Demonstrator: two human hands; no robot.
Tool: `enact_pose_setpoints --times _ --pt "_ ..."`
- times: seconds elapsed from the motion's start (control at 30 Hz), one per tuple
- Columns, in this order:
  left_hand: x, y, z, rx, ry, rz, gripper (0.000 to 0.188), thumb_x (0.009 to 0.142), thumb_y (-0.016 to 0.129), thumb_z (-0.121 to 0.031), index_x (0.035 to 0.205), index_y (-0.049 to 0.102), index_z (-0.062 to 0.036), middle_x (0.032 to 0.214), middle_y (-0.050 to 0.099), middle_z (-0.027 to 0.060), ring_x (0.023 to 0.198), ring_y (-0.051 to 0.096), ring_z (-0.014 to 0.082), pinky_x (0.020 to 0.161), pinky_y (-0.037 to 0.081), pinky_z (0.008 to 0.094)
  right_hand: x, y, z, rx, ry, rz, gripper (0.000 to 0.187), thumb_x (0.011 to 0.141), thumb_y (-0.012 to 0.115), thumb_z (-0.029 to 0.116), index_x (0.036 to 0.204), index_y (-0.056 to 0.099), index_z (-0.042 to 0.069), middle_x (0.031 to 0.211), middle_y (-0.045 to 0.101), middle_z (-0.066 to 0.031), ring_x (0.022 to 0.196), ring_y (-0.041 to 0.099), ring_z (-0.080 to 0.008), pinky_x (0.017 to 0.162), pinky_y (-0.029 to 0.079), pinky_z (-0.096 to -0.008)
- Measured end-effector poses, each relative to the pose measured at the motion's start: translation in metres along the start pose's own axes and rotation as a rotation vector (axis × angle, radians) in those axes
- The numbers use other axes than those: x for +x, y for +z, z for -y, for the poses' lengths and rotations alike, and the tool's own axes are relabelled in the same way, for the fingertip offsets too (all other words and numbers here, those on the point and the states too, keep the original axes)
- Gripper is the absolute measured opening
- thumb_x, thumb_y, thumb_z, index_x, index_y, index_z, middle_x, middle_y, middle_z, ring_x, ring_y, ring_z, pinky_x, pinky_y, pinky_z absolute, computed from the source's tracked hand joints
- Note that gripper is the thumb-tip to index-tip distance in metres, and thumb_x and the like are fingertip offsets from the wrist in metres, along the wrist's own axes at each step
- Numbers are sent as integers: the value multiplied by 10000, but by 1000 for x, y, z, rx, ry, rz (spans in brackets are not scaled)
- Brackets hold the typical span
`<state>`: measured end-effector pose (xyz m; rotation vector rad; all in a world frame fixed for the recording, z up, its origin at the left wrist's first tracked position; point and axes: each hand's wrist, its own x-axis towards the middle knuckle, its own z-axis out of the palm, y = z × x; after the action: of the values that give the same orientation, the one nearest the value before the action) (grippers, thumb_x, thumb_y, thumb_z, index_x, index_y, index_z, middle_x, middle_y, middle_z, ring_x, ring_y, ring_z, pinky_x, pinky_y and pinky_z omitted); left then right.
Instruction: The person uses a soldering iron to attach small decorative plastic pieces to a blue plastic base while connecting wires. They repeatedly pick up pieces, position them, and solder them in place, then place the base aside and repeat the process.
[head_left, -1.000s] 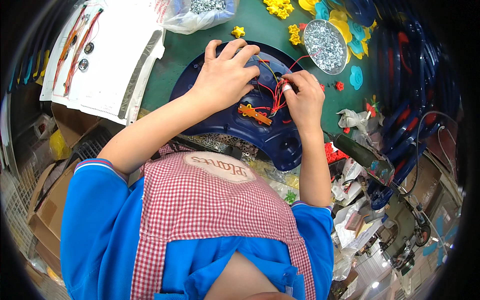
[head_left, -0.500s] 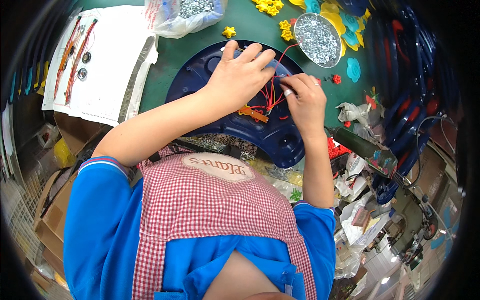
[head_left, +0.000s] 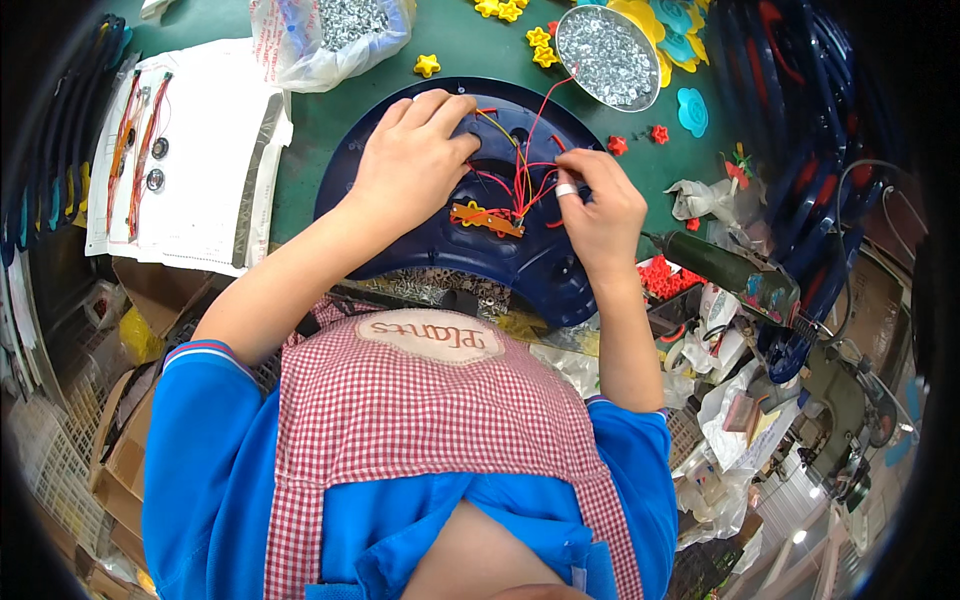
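A dark blue curved plastic shell lies hollow side up on the green table. On it sits a narrow orange circuit board with a bundle of red and yellow wires fanning out from its right end. My left hand rests over the shell's left part, fingers curled and thumb bent in; what they hold, if anything, is hidden. My right hand, a ring on one finger, pinches a red wire near the shell's right side. Another red wire runs up toward a bowl of screws.
Left of the shell, a white sheet carries more wired boards and two round black parts. A plastic bag of small metal parts stands behind. Yellow star pieces and red ones lie about. A green-handled tool and stacked blue shells are right.
My left hand has moved left over the shell and its fingers have curled in. My right hand stays by the wires at the right. The whole view has shifted slightly.
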<state>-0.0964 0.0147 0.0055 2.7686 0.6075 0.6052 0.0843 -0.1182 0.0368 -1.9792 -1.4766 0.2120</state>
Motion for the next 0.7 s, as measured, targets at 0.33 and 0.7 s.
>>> enact_pose_setpoints --times 0.33,0.7 --pt "-71 -38 -1 -287 85 426 553 658 804 -173 1194 672 -149 1450 482 77 1386 387 311 1126 329 495 -7 5 -10 -218 -84 41 242 743 718 14 959 674 116 784 690 0 791 619 -195 756 439 -339" --pt "-71 -38 -4 -258 65 393 442 721 763 -172 1158 693 -159 1424 504 61 1372 401 291 1134 321 485 3 3 -13 -123 26 42 223 739 702 22 921 631 129 731 667 -2 750 609 -221 729 450 -366"
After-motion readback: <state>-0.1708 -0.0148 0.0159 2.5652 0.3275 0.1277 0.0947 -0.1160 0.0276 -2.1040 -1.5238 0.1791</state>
